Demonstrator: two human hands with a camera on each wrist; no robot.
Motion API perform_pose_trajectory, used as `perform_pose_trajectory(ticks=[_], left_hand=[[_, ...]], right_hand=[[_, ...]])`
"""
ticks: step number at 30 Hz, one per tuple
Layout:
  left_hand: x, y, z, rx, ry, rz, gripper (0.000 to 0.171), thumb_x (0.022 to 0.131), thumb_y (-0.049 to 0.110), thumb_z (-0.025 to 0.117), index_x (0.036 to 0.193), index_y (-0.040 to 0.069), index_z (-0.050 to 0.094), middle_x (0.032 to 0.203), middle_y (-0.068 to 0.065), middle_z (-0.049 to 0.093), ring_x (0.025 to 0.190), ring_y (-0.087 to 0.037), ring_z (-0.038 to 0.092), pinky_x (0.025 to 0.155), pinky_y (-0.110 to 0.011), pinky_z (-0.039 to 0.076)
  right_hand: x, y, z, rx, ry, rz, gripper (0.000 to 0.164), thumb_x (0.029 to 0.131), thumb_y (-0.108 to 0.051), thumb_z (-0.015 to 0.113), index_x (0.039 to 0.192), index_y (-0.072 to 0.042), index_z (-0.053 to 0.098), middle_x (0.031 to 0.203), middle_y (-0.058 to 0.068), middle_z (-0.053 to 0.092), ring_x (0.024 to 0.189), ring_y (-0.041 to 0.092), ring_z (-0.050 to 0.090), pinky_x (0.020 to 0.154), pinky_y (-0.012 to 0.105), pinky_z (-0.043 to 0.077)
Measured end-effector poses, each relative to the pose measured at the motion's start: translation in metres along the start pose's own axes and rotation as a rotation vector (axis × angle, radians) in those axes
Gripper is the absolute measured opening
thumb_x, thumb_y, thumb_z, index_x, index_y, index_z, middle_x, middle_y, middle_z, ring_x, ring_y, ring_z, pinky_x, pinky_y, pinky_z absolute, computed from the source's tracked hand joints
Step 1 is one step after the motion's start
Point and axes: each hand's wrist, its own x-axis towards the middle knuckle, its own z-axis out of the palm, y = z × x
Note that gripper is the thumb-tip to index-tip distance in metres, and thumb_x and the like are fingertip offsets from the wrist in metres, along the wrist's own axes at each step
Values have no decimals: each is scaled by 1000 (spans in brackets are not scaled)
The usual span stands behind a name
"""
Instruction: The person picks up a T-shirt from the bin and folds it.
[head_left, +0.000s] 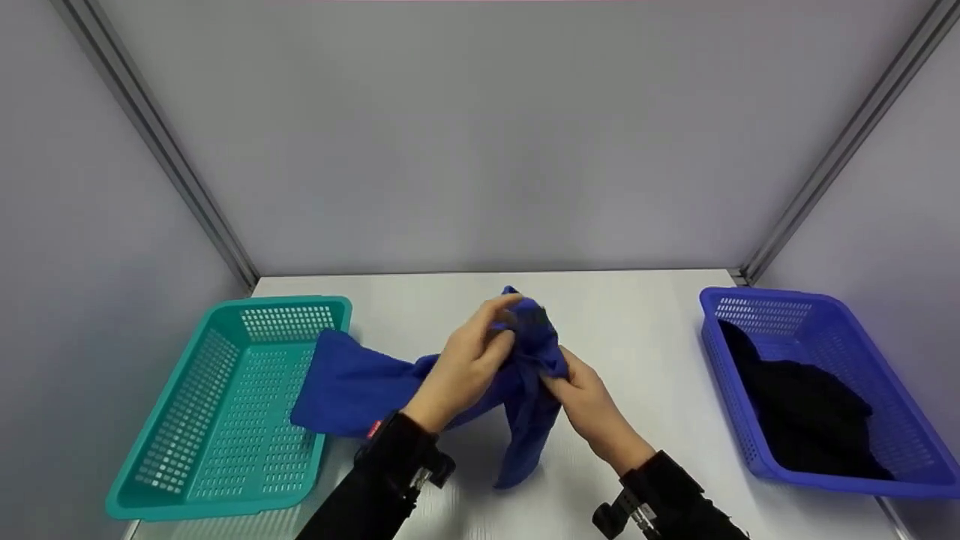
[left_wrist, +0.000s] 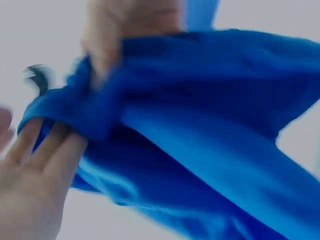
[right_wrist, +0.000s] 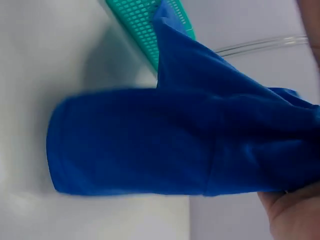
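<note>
A blue shirt [head_left: 360, 382] is bunched between both hands, its wide hem stretched left over the green basket's edge. A small red tag [head_left: 374, 429] shows on that hem. My left hand [head_left: 469, 360] has its fingers tucked into an opening in the bunched cloth; in the left wrist view the thumb stands apart from the fabric. My right hand [head_left: 589, 405] pinches the gathered shirt from the right, with some of its fingers hidden by cloth. One sleeve [right_wrist: 130, 142] hangs below the hands.
At the left stands a green basket [head_left: 225, 510], its right rim partly under the shirt. A purple-blue basket [head_left: 832, 484] at the right holds black cloth [head_left: 810, 412]. Grey panels [head_left: 480, 150] enclose the white table [head_left: 637, 315].
</note>
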Motion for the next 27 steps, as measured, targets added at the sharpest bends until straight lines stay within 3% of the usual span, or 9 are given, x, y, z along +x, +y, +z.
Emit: perform_pose_trajectory(ticks=[2,4,8,11,14,17,22,24,27], left_hand=[[-10,-22,-5,71,60,-103,48,93,1,43,139,14,38,120,-9,52,111,-22,53,89,-35,44],[-23,-44,-11,156,40,-235,57,89,0,44,143,14,33,130,-10,46,121,-24,45,95,-40,39],[-54,-82,-22,289,-168,-467,73,83,11,49,149,18,19,145,-9,33,134,-28,27,103,-59,18],[-74,-101,-24,263,-323,-540,74,86,23,53,150,17,17,148,-10,29,136,-30,23,103,-62,13],[-84,-105,-18,170,-384,-526,73,89,34,55,149,16,19,148,-10,29,135,-30,24,105,-55,19],[-78,-92,-6,48,-355,-459,71,90,44,53,149,20,21,148,-5,30,135,-27,26,105,-52,24],[-58,-63,22,-162,-246,-389,72,86,47,60,146,27,26,143,1,36,129,-21,35,102,-47,31],[-53,-56,31,-173,-179,-392,74,81,47,67,142,25,33,138,2,42,125,-18,41,101,-43,32],[-51,-54,40,-112,-102,-388,69,76,41,74,134,21,42,128,0,52,116,-15,48,98,-38,36]], right_hand=[[-1,5,-2,8,-8,-6,35,93,-36,54,119,-13,56,116,7,57,108,22,51,92,39,40],[-2,8,-4,17,-13,-18,37,93,-36,54,121,-13,55,121,6,54,112,21,48,96,40,36],[-5,10,-9,70,-31,-42,39,94,-32,53,127,-13,51,131,5,49,123,20,40,103,43,27],[-7,9,-11,122,-46,-51,40,95,-27,52,132,-12,47,136,6,45,128,20,36,106,43,23],[-9,8,-10,139,-41,-60,43,96,-25,50,136,-10,43,140,7,41,131,20,32,107,42,20],[-11,8,-7,84,-42,-72,46,96,-25,49,140,-12,39,143,4,38,133,18,30,108,40,19],[-13,18,2,-252,-145,-204,44,97,-25,49,139,-16,41,141,3,39,129,18,35,104,42,29],[-15,22,5,-399,-215,-253,44,96,-27,51,138,-17,41,140,2,39,128,19,37,103,42,32],[-19,28,4,-529,-308,-244,47,94,-33,53,138,-20,40,142,2,34,130,20,33,103,43,31]])
